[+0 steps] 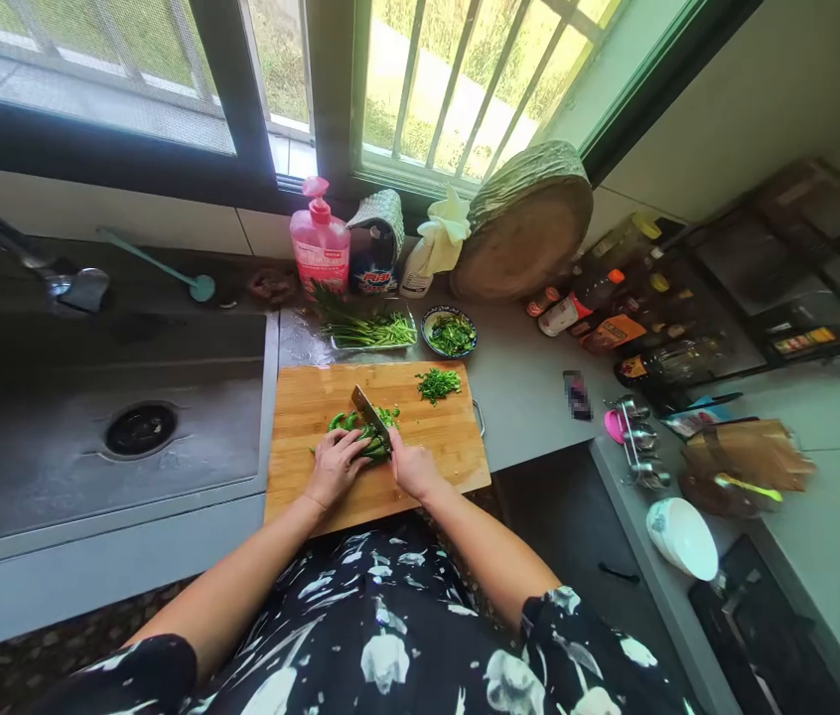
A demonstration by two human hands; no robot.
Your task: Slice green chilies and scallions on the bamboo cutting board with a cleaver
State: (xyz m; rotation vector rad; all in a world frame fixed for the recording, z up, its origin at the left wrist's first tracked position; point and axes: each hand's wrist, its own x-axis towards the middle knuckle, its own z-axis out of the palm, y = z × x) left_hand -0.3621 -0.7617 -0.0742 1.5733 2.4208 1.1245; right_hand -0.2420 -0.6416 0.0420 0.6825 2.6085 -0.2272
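On a wooden cutting board [301, 417], my left hand [337, 465] presses several long green peppers [371, 447] with its fingers curled over them. My right hand [412, 467] is wrapped round the handle of a kitchen knife [370, 409]. The blade stands on edge among the peppers, just right of my left fingertips. Small cut green pieces [390, 415] lie beyond the blade. At the board's far right corner sits a pile of chopped greens [439, 384]. The knife's handle is mostly hidden in my fist.
Behind the board are a tray of green stalks [379, 332] and a patterned bowl [451, 332] of cut greens. A sink [189, 397] lies to the left. Along the window stand a pink pump bottle [321, 243] and a round wooden block [524, 233]. Bottles [610, 333] crowd the right.
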